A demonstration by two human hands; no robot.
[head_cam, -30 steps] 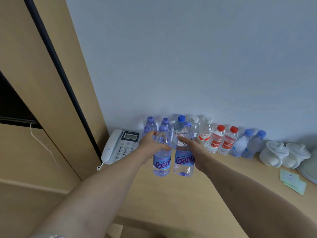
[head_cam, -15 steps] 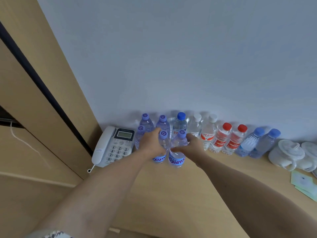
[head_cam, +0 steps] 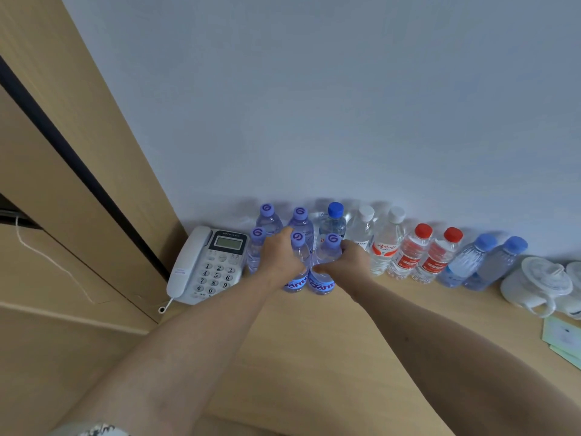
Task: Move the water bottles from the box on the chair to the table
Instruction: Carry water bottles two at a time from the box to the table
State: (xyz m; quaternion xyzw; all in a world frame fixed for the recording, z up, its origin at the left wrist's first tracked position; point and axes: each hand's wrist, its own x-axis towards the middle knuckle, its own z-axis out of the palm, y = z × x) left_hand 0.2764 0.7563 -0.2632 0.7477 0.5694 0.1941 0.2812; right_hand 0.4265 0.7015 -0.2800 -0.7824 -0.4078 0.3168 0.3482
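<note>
Up against the wall, at the back of the tabletop (head_cam: pixel 314 357), both hands are down among the row of water bottles. The left hand (head_cam: pixel 281 258) curls round one purple-capped bottle (head_cam: pixel 297 280), the right hand (head_cam: pixel 344 262) wraps the purple-capped bottle (head_cam: pixel 325 278) just beside it, and the two bottles stand side by side, bases seemingly on the wood, though the contact is hard to confirm from this angle. Both point straight up, caps toward the ceiling, long axis vertical, labels facing the camera. Behind them stands more of the same: three purple caps, a blue-capped bottle (head_cam: pixel 333 221), two white-capped bottles (head_cam: pixel 382 247), two red-capped bottles (head_cam: pixel 424 256) and two pale blue ones (head_cam: pixel 484 262), with a telephone (head_cam: pixel 207 265) off to the left and white lidded cups (head_cam: pixel 537 284) far right. My read is that this is the set-down: the thing to do well is settle each base flat before the fingers loosen, then draw the hands straight back and slightly apart so knuckles don't clip the tight-packed neighbours. Tall, narrow bottles like these would tip easily and could topple the row. The box and chair are out of view.
</note>
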